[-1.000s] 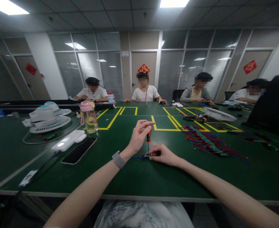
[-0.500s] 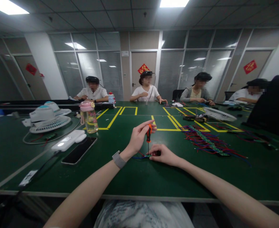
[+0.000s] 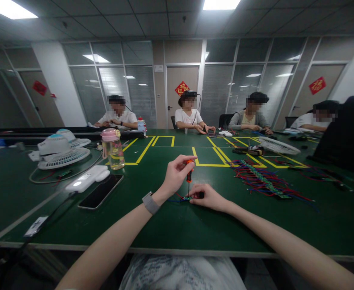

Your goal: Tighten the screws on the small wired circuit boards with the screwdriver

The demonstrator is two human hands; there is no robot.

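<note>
My left hand (image 3: 175,175) is closed round the orange-and-black handle of a small screwdriver (image 3: 189,176), held upright with its tip down on a small green terminal block (image 3: 186,198) with red and blue wires. My right hand (image 3: 208,196) rests on the green table (image 3: 171,225) and pinches that block at its right end, holding it down. A grey watch sits on my left wrist.
A pile of wired terminal blocks (image 3: 263,179) lies to the right. At the left are a phone (image 3: 101,191), a white power bank (image 3: 88,178), a pink-capped bottle (image 3: 112,148) and desk fans (image 3: 59,152). Several people sit along the far side of the table.
My left fingers have shifted on the screwdriver handle, turning it; the tool stays upright on the block. My right hand has not moved. A person opposite lowered their hands to the table.
</note>
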